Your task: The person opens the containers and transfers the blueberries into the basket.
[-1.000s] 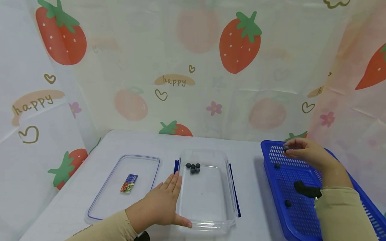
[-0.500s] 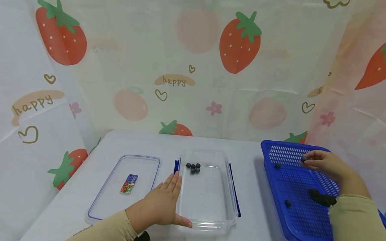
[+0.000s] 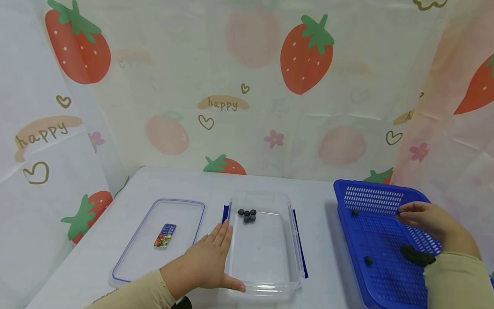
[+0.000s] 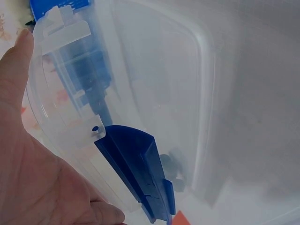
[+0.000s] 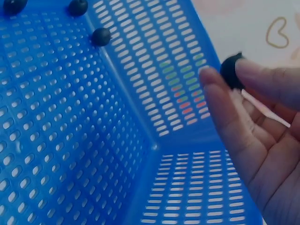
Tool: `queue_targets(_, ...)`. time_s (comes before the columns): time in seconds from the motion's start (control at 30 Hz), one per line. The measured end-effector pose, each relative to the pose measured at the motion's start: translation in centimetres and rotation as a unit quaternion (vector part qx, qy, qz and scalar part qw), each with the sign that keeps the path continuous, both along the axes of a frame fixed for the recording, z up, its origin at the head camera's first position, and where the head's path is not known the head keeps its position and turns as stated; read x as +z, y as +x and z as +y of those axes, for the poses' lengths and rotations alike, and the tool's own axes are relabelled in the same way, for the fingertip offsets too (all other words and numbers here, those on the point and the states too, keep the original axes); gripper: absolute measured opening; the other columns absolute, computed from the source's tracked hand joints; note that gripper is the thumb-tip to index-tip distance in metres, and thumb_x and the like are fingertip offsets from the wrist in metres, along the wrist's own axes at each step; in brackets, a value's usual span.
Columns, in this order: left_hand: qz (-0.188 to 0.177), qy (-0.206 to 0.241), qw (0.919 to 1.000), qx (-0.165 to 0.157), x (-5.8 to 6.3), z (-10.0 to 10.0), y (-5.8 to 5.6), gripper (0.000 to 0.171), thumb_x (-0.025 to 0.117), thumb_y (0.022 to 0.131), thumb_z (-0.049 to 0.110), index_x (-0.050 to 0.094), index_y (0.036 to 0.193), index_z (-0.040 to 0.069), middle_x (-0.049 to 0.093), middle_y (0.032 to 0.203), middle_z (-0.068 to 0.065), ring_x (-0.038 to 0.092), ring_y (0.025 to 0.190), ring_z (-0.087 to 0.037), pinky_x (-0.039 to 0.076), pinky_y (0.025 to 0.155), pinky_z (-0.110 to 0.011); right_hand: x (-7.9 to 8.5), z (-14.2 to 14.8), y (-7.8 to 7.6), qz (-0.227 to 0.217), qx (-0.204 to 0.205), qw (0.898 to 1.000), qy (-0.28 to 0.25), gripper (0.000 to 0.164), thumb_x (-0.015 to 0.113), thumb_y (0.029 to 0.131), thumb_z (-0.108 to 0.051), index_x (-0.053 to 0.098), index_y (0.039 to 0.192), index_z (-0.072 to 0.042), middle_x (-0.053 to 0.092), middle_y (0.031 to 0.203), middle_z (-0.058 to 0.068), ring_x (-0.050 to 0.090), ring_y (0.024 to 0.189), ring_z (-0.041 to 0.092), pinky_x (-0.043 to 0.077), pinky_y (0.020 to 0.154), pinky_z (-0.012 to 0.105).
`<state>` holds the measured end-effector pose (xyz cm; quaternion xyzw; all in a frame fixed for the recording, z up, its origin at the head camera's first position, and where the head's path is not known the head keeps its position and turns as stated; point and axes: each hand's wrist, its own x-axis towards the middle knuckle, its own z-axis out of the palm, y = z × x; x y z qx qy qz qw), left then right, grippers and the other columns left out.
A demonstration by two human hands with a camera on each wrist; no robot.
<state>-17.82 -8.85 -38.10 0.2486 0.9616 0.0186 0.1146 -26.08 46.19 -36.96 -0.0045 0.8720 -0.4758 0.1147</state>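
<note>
My right hand (image 3: 436, 221) is over the far right part of the blue basket (image 3: 349, 257), pinching a dark blueberry (image 5: 230, 72) between thumb and fingertips. Loose blueberries lie in the basket, one (image 3: 355, 212) near its far left corner and another (image 3: 368, 260) by the left side. With fingers straight and thumb spread, my left hand (image 3: 206, 259) rests against the left side of the clear plastic container (image 3: 262, 257). Several blueberries (image 3: 247, 214) sit clustered at the container's far left. In the left wrist view, a dark blue clip (image 4: 136, 164) hangs from the container's side.
The container's clear lid (image 3: 135, 257) lies on the white table to the left, with a colourful label (image 3: 165, 235) on it. A patterned curtain (image 3: 262, 116) hangs behind the table. The basket's raised walls surround its contents.
My right hand, still pinching the blueberry, has moved to the right and slightly down over the basket. The left hand and container have not moved.
</note>
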Motion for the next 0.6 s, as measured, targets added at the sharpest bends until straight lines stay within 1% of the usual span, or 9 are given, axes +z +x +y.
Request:
queue_targets(0.1,-0.002,0.000,1.0000,0.002,0.2,0.0,0.1,0.127,0.042,0.059,0.087,0.013,0.145,-0.001,0.006,0.151,-0.019,0.008,0.138,-0.033,0.026,0.104,-0.051,-0.2,0.3,0.1,-0.015,-0.013,1.000,0.001,0.042,0.046,0.096,-0.011,0.034,0.123,0.019,0.057,0.102,0.003,0.061,0.089,0.005,0.050,0.082,0.029)
queue_targets(0.17,-0.003,0.000,1.0000,0.003,0.3,0.1,0.2,0.127,0.042,0.059,0.087,0.013,0.145,-0.001,0.006,0.151,-0.020,0.008,0.138,-0.033,0.026,0.104,-0.051,-0.3,0.5,0.1,-0.017,-0.022,1.000,0.004,0.043,0.044,0.096,-0.010,0.031,0.124,0.020,0.057,0.101,0.004,0.062,0.088,0.006,0.050,0.081,0.029)
queue_targets(0.27,0.000,0.004,1.0000,0.003,0.4,0.0,0.4,0.127,0.042,0.059,0.087,0.014,0.145,-0.002,0.007,0.151,-0.020,0.008,0.138,-0.033,0.026,0.104,-0.051,-0.4,0.8,0.1,-0.020,-0.041,0.999,-0.009,0.045,0.044,0.096,-0.008,0.029,0.124,0.023,0.058,0.095,0.001,0.062,0.084,0.005,0.051,0.080,0.029)
queue_targets(0.4,0.006,0.007,1.0000,0.001,0.4,0.0,0.4,0.127,0.043,0.060,0.087,0.014,0.145,-0.003,0.007,0.151,-0.021,0.008,0.138,-0.033,0.026,0.104,-0.050,-0.6,1.2,0.2,-0.021,-0.064,0.997,-0.039,0.042,0.046,0.094,-0.006,0.032,0.121,0.023,0.060,0.088,-0.003,0.062,0.080,0.005,0.052,0.077,0.028)
queue_targets(0.5,0.007,0.007,1.0000,0.000,0.3,0.0,0.4,0.126,0.043,0.060,0.086,0.014,0.145,-0.003,0.007,0.151,-0.021,0.008,0.138,-0.033,0.026,0.104,-0.050,-0.6,1.3,0.2,-0.021,-0.068,0.996,-0.050,0.042,0.046,0.095,-0.007,0.033,0.120,0.023,0.060,0.087,-0.004,0.063,0.079,0.005,0.052,0.077,0.028)
queue_targets(0.6,0.007,0.005,1.0000,-0.001,0.3,0.0,0.4,0.126,0.043,0.060,0.086,0.014,0.145,-0.002,0.007,0.151,-0.021,0.008,0.138,-0.033,0.026,0.104,-0.050,-0.5,1.3,0.3,-0.020,-0.063,0.996,-0.054,0.043,0.044,0.096,-0.008,0.029,0.122,0.024,0.059,0.088,-0.004,0.063,0.080,0.005,0.052,0.077,0.027)
